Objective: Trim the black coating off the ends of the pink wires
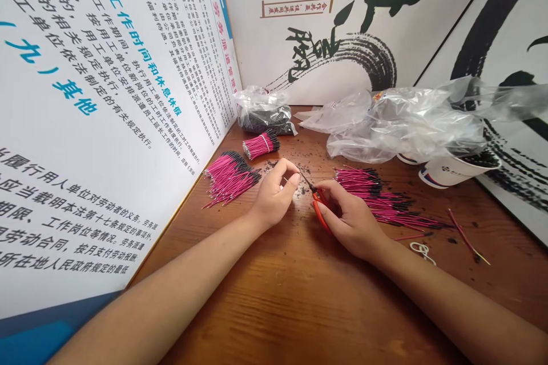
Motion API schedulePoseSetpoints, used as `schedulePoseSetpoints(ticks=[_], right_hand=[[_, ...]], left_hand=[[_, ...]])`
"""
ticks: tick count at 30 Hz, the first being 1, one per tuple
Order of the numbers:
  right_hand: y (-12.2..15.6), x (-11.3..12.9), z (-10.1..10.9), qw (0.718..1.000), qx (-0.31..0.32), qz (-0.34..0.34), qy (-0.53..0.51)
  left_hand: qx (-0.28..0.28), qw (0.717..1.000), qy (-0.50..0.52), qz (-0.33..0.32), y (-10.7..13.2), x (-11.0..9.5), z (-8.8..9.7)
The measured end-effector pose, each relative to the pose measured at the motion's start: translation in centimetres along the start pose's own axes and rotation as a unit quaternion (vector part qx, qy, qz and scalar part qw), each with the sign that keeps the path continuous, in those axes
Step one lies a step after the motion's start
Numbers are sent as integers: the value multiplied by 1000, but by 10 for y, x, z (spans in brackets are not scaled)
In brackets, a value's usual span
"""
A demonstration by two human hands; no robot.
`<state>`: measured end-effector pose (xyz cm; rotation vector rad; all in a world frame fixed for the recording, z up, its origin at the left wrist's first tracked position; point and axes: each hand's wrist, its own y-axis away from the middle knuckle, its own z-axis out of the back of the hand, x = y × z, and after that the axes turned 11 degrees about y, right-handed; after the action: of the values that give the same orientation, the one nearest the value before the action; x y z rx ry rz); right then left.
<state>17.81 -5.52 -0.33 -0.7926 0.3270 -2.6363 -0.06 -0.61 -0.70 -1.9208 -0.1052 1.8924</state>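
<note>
Red-handled scissors (319, 210) are gripped in my right hand (353, 221), their thin dark blades pointing up and left. The blade tips reach the fingertips of my left hand (274, 194), which is closed in a pinch; what it pinches is hidden by the fingers. To the left of that hand lies a loose pile of pink wires with black ends (229, 178). Behind it is a bundle of similar wires (261, 144) tied with a white band. More pink and black wires (363, 189) lie just beyond my right hand.
Black scraps (306, 154) are scattered over the wooden table (265, 296). At the back stand a bag of black pieces (265, 114), crumpled clear plastic bags (398, 122) and a paper cup (445, 174). A white cord (422, 250) and single wire (466, 235) lie right. Printed panels border the table.
</note>
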Motion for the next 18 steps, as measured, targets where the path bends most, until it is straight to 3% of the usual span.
schedulePoseSetpoints(ticks=[18], right_hand=[[1,-1,-1,1000,0,0,1]], left_hand=[[-8,1000,6,8,0,1,0]])
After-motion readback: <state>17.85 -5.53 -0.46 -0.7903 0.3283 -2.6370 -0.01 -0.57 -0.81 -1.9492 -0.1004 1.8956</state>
